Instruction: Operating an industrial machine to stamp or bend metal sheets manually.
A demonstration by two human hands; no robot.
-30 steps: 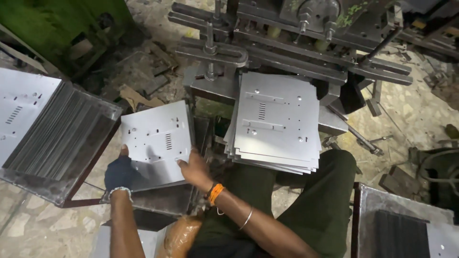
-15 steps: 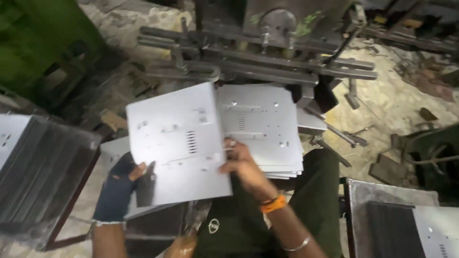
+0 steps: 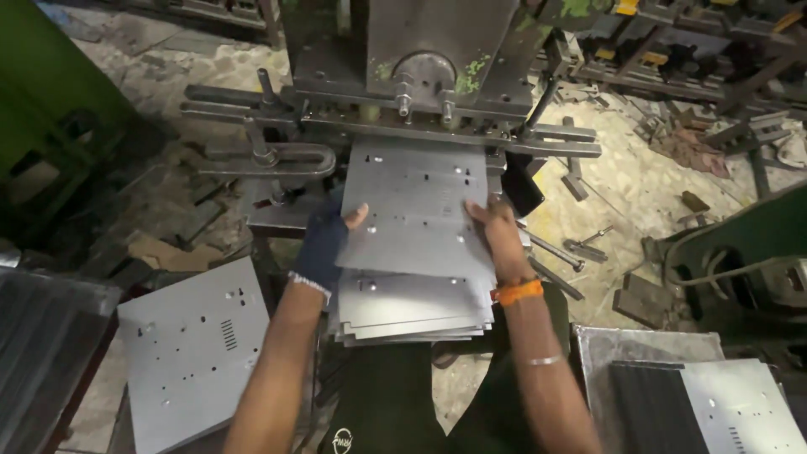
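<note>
Both hands [image 3: 496,231] apparently hold a sheet [image 3: 412,210] at the press [image 3: 420,76].

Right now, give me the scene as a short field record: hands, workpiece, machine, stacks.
left hand: in a dark blue fingerless glove, on the left edge of the top sheet
right hand: bare, on the right edge of the same sheet
workpiece: flat grey perforated metal sheet, far end under the press
machine: dark steel press
stack: pile of similar grey sheets under the top sheet
side: another grey perforated sheet lower left
</note>
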